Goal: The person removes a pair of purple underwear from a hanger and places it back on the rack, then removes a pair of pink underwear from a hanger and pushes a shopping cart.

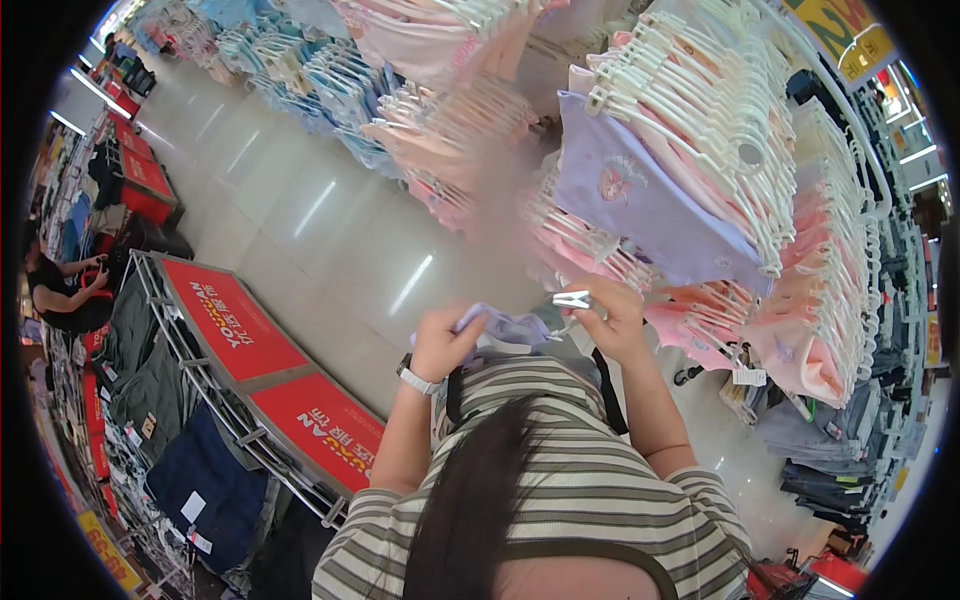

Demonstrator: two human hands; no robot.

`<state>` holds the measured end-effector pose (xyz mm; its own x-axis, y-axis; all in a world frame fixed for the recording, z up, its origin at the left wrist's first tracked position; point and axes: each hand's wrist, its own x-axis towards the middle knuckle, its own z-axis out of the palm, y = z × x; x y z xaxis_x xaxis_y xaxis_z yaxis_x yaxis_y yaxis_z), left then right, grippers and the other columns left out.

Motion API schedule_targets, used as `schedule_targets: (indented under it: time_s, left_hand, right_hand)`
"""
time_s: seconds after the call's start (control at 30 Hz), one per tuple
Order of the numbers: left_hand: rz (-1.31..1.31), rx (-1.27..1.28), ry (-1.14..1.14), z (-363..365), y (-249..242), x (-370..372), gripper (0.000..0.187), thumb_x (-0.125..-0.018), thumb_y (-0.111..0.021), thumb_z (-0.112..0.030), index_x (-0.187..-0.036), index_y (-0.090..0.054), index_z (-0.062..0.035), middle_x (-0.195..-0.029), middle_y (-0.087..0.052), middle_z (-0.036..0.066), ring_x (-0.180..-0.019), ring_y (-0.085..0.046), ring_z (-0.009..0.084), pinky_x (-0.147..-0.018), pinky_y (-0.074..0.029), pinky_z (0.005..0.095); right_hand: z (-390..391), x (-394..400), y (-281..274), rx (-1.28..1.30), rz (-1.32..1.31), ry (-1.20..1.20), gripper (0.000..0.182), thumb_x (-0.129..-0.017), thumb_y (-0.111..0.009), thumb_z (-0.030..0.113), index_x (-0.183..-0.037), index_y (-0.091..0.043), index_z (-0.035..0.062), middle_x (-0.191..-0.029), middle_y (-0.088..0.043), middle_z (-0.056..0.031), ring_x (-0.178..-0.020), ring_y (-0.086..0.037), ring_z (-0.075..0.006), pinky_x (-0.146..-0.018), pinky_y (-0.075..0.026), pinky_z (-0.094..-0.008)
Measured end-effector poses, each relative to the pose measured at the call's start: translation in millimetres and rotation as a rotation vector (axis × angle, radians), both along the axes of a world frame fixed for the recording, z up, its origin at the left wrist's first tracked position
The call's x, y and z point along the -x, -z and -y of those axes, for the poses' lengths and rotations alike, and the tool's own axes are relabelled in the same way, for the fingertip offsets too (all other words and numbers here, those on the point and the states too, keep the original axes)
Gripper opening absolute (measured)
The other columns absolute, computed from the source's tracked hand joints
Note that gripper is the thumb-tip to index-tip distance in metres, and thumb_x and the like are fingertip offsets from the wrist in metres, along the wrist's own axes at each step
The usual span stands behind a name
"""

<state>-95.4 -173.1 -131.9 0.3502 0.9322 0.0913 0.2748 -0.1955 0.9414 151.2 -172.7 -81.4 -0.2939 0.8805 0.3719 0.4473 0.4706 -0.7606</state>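
Observation:
In front of my striped shirt, my left hand (443,342) is closed on a piece of lavender underwear (515,328), bunched up near the thumb. My right hand (615,316) pinches a white clip hanger (572,300), whose clip end sticks out toward the left. The garment's right end lies just below the hanger; whether the two are joined I cannot make out. Above my right hand, lavender underwear (640,185) with a printed figure hangs at the front of a row of white hangers (700,90).
More pink underwear (800,340) hangs at the right, and peach and blue rows stand farther back. A rack with red signs (235,318) runs along the left, dark trousers (205,480) beside it. Another person (65,285) is at the far left. Shiny floor (330,225) lies between.

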Motion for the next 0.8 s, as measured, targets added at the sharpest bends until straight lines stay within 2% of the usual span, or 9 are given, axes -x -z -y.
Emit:
schedule_targets:
  time_s: [0.07,0.2,0.27,0.4,0.47,0.53,0.6,0.7,0.8]
  left_hand:
    - [-0.057,-0.174,-0.246,-3.5,10.5,1.0,0.015,-0.076,-0.062,-0.01,-0.088,-0.06,-0.0022,-0.079,-0.056,0.015,-0.066,-0.056,0.0298,-0.058,-0.044,0.0349]
    - [-0.286,-0.105,-0.319,-7.7,24.9,-6.8,0.026,-0.074,-0.062,-0.013,-0.098,-0.056,-0.0046,-0.09,-0.056,0.017,-0.072,-0.057,0.0331,-0.061,-0.046,0.0394]
    - [-0.421,-0.151,-0.195,-7.8,43.6,-14.1,0.035,-0.074,-0.061,-0.019,-0.106,-0.053,-0.0074,-0.096,-0.057,0.017,-0.08,-0.058,0.0355,-0.066,-0.046,0.0444]
    - [-0.347,-0.282,0.059,-0.2,37.1,-33.0,0.036,-0.074,-0.062,-0.026,-0.104,-0.055,-0.008,-0.099,-0.058,0.016,-0.086,-0.056,0.0352,-0.07,-0.046,0.0463]
    - [-0.144,-0.148,0.217,3.7,31.8,-34.9,0.038,-0.074,-0.063,-0.029,-0.105,-0.056,-0.0091,-0.098,-0.059,0.014,-0.095,-0.055,0.0339,-0.073,-0.046,0.046]
    - [-0.188,-0.147,0.254,0.1,15.3,-35.5,0.035,-0.074,-0.063,-0.032,-0.102,-0.058,-0.0106,-0.096,-0.06,0.013,-0.093,-0.057,0.0327,-0.072,-0.047,0.0437]
    - [-0.197,-0.032,0.218,2.9,28.7,-33.6,0.029,-0.078,-0.06,-0.032,-0.097,-0.061,-0.011,-0.096,-0.061,0.013,-0.09,-0.059,0.0326,-0.072,-0.047,0.0412]
    - [-0.327,-0.142,0.221,-2.1,44.3,-31.2,0.025,-0.082,-0.056,-0.031,-0.092,-0.062,-0.0087,-0.091,-0.062,0.016,-0.085,-0.059,0.0329,-0.071,-0.047,0.0411]
    - [-0.341,-0.124,0.127,-4.6,43.4,-30.8,0.026,-0.083,-0.055,-0.031,-0.085,-0.063,-0.0068,-0.081,-0.062,0.017,-0.08,-0.059,0.0336,-0.068,-0.046,0.0424]
  right_hand:
    - [-3.5,-3.7,0.9,0.01,-0.1,0.019,0.025,-0.083,-0.057,0.021,-0.09,-0.062,-0.0027,-0.078,-0.063,-0.0103,-0.07,-0.061,-0.0188,-0.064,-0.047,-0.0289]
    - [-8.2,18.7,-25.0,-0.009,-0.164,-0.009,0.03,-0.085,-0.057,0.027,-0.091,-0.062,-0.0025,-0.08,-0.064,-0.0106,-0.071,-0.061,-0.0199,-0.066,-0.047,-0.0298]
    - [-11.1,31.9,-32.9,-0.044,-0.168,-0.141,0.032,-0.085,-0.058,0.03,-0.091,-0.063,-0.0012,-0.08,-0.064,-0.01,-0.071,-0.061,-0.0208,-0.067,-0.047,-0.0304]
    - [-16.3,53.6,-53.2,-0.123,-0.258,-0.349,0.028,-0.081,-0.064,0.026,-0.091,-0.064,0.0004,-0.083,-0.064,-0.011,-0.073,-0.063,-0.0253,-0.064,-0.049,-0.0319]
    - [-17.9,55.0,-56.8,-0.152,-0.258,-0.386,0.028,-0.078,-0.066,0.025,-0.091,-0.064,0.0004,-0.083,-0.064,-0.0113,-0.073,-0.064,-0.0255,-0.062,-0.05,-0.0313]
    - [-20.8,56.1,-59.1,-0.182,-0.273,-0.421,0.028,-0.077,-0.068,0.025,-0.09,-0.064,0.0002,-0.082,-0.065,-0.0102,-0.07,-0.064,-0.0243,-0.06,-0.05,-0.0298]
    - [-23.6,54.0,-60.1,-0.142,-0.261,-0.455,0.029,-0.077,-0.068,0.025,-0.092,-0.063,0.0,-0.086,-0.064,-0.0122,-0.076,-0.063,-0.0267,-0.065,-0.05,-0.0323]
    - [-27.5,56.3,-59.0,-0.159,-0.216,-0.41,0.037,-0.076,-0.069,0.027,-0.1,-0.06,0.0,-0.096,-0.062,-0.015,-0.09,-0.059,-0.0306,-0.078,-0.047,-0.0375]
    - [-24.1,50.3,-54.7,-0.215,-0.113,-0.221,0.043,-0.076,-0.069,0.026,-0.108,-0.056,0.0003,-0.105,-0.058,-0.016,-0.1,-0.053,-0.0335,-0.088,-0.04,-0.042]
